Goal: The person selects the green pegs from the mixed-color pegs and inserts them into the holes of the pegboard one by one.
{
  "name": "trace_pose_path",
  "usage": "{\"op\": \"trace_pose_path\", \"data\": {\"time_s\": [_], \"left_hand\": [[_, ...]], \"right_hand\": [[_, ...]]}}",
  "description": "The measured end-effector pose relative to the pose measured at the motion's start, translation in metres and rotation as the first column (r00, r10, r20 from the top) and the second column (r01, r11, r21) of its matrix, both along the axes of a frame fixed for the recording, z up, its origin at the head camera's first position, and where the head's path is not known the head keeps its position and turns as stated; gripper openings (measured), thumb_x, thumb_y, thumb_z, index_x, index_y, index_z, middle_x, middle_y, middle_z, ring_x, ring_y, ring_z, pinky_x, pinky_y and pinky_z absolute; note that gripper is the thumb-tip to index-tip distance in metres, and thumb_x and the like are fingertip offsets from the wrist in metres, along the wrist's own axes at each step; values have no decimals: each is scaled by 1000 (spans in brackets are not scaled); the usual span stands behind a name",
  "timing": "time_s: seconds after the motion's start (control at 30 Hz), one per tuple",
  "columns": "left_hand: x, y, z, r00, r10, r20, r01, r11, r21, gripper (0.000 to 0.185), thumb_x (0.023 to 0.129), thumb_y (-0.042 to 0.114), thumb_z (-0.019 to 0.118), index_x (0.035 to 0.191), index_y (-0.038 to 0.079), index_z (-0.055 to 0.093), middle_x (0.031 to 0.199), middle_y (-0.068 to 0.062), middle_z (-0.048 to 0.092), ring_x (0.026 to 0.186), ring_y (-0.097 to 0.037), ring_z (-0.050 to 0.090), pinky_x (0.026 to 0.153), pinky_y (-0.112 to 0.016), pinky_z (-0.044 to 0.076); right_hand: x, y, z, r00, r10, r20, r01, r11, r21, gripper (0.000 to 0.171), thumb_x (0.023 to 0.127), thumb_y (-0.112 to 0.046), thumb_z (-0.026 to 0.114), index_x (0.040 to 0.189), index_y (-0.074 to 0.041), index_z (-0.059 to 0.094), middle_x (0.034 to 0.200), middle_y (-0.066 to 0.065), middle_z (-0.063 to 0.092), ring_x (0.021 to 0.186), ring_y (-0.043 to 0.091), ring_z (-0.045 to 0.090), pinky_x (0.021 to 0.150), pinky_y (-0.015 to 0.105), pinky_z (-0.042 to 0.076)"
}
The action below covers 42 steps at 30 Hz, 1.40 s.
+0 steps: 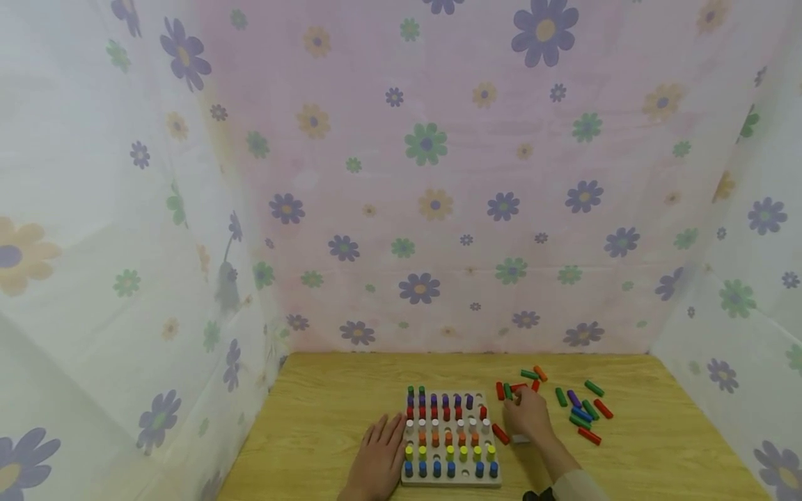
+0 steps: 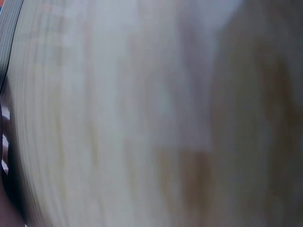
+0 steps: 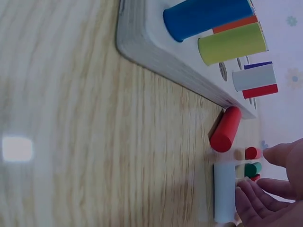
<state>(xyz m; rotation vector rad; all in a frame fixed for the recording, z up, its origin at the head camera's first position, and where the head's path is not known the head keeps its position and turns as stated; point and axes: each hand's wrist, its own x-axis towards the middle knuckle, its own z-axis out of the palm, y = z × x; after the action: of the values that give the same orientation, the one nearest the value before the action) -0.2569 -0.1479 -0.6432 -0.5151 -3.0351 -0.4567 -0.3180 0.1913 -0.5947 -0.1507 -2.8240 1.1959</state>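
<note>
A pale wooden pegboard [image 1: 451, 480] stands on the table with rows of blue, yellow, orange, white, red, purple and green pegs upright in it. My left hand [image 1: 379, 456] lies flat along the board's left edge, fingers extended. The left wrist view is mostly a blur of pale wood grain. To the right of the board, my right hand [image 1: 528, 414] reaches over loose pegs, thumb and fingers apart. Just past its fingertips are a green peg [image 3: 253, 169] and a red peg [image 3: 253, 152]. A white peg [image 3: 224, 193] lies under the hand, and another red peg [image 3: 226, 128] lies beside the board.
Further right, loose red, green, blue and purple pegs are scattered, among them a purple peg [image 1: 574, 399] and a blue peg [image 1: 581, 414]. An orange peg [image 1: 540, 374] lies towards the back. Flower-patterned cloth [image 1: 466, 278] encloses the wooden table [image 1: 338, 390] at the back and sides.
</note>
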Motion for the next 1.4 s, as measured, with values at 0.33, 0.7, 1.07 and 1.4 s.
{"op": "trace_pose_path", "data": {"time_s": [0.33, 0.7, 1.07, 1.4], "left_hand": [[1, 0, 2, 1000, -3, 23, 3, 1000, -9, 61, 112, 49, 21, 159, 16, 41, 161, -4, 42, 150, -36, 33, 121, -58, 27], [0, 1, -1, 1000, -5, 14, 6, 1000, -9, 59, 112, 47, 23, 159, 16, 41, 161, -4, 42, 150, -35, 33, 121, -58, 27], [1, 3, -3, 1000, 11, 20, -11, 1000, 2, 58, 112, 47, 26, 159, 17, 42, 161, -4, 42, 150, -36, 33, 120, -60, 27], [-1, 1, 2, 1000, 10, 19, -9, 1000, -8, 59, 112, 47, 22, 159, 15, 40, 162, -4, 40, 151, -35, 31, 121, -59, 25]], "right_hand": [[-8, -3, -2, 997, -58, 56, 60, 998, -23, 25, 93, -9, 57, 99, 15, 61, 91, 25, 63, 82, 34, 62, 71, 48, 55], [-9, -2, -1, 996, -90, 26, 90, 996, -5, 27, 95, -9, 60, 103, 16, 66, 100, 31, 68, 86, 39, 67, 74, 53, 58], [-11, -3, -7, 992, -121, 39, 120, 993, 16, 19, 95, -9, 61, 83, 5, 64, 78, 14, 63, 66, 25, 57, 55, 35, 47], [-16, -6, -10, 993, -115, 33, 113, 992, 48, 16, 92, -8, 64, 87, 7, 65, 88, 20, 67, 75, 30, 64, 65, 45, 56]]}}
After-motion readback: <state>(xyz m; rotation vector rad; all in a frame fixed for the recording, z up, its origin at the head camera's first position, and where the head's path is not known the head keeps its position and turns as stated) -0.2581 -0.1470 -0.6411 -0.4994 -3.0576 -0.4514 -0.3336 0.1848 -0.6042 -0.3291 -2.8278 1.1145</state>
